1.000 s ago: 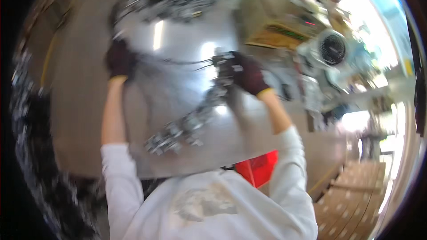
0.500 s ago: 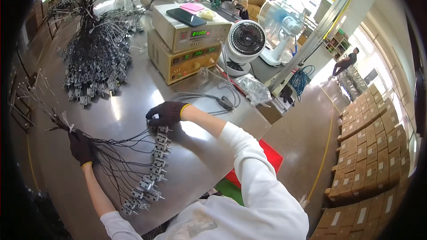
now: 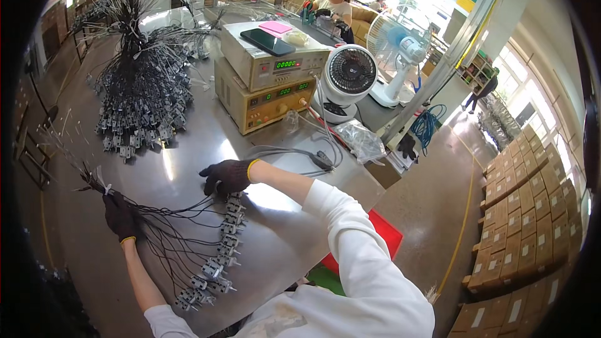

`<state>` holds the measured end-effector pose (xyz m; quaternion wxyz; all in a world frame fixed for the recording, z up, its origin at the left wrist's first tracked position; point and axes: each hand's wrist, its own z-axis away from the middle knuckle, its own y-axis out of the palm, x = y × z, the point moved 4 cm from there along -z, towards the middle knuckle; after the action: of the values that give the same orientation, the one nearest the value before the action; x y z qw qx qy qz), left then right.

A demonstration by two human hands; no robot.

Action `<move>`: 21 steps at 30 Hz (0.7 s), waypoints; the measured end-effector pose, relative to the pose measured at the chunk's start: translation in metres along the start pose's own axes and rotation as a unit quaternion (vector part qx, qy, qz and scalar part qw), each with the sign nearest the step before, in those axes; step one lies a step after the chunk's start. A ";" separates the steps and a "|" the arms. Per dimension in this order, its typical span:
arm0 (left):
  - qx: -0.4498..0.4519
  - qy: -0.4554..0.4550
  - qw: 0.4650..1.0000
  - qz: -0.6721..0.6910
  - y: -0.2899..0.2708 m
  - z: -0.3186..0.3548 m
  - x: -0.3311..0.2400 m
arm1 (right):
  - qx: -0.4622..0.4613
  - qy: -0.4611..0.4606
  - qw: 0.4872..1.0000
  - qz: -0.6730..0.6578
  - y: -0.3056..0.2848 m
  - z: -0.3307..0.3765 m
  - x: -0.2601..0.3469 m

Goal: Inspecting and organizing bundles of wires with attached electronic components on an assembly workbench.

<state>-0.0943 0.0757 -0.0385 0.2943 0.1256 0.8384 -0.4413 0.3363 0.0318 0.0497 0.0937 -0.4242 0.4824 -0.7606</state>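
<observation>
My left hand (image 3: 119, 215), in a dark knit glove, is closed around a bundle of thin black wires (image 3: 95, 181) near a pale tie. From it the wires fan out over the metal table to a row of small grey metal parts (image 3: 226, 238) with short shafts, lined up side by side. At the far end of that row is my right hand (image 3: 228, 177), gloved alike, its fingers curled down over the last parts. Some wires run in under this hand. What its fingers grip is hidden beneath the glove.
A large heap of similar wired parts (image 3: 141, 112) lies at the far left of the table (image 3: 282, 225). Beyond my right hand stand two stacked bench instruments (image 3: 269, 97), cables (image 3: 322, 161) and fans (image 3: 352, 70). A red bin (image 3: 385, 236) sits by the right edge; stacked cartons (image 3: 532, 213) are farther right.
The view has shifted slightly. My right hand stays at the row's far end, its fingers turned a little. My left hand keeps hold of the wires. The standing person in the background has changed posture.
</observation>
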 end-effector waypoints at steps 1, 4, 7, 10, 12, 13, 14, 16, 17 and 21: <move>-0.009 -0.004 1.000 0.000 -0.005 0.004 -0.012 | 0.010 0.002 1.000 -0.017 0.002 0.000 -0.004; -0.007 -0.004 1.000 0.002 -0.004 0.001 -0.012 | -0.038 0.005 0.998 -0.042 0.000 0.003 -0.014; -0.010 0.002 1.000 0.004 -0.004 0.004 -0.008 | -0.074 0.007 0.996 -0.046 -0.003 0.007 -0.013; -0.021 0.007 1.000 0.000 -0.005 0.005 -0.003 | -0.081 0.012 0.996 -0.045 -0.012 0.019 0.004; -0.021 0.008 1.000 -0.006 -0.005 0.002 0.003 | -0.098 0.009 0.995 -0.015 -0.013 0.024 0.012; -0.022 -0.003 1.000 -0.009 -0.005 0.003 -0.004 | -0.114 0.009 0.993 0.014 -0.013 0.028 0.014; -0.023 -0.015 1.000 -0.012 -0.006 0.003 -0.009 | -0.116 0.009 0.993 0.016 -0.012 0.033 0.018; -0.023 -0.009 1.000 -0.006 -0.011 0.005 -0.016 | -0.161 0.029 0.985 0.060 -0.012 0.047 0.024; -0.022 -0.005 1.000 -0.001 -0.014 0.008 -0.021 | -0.162 0.030 0.985 0.061 -0.012 0.051 0.027; -0.012 -0.024 0.999 -0.025 -0.023 0.013 -0.034 | -0.161 0.069 0.968 0.178 -0.005 0.052 0.028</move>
<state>-0.0731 0.0532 -0.0080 0.3052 0.0902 0.8392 -0.4409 0.3586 -0.0155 0.0784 0.1242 -0.2876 0.6713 -0.6718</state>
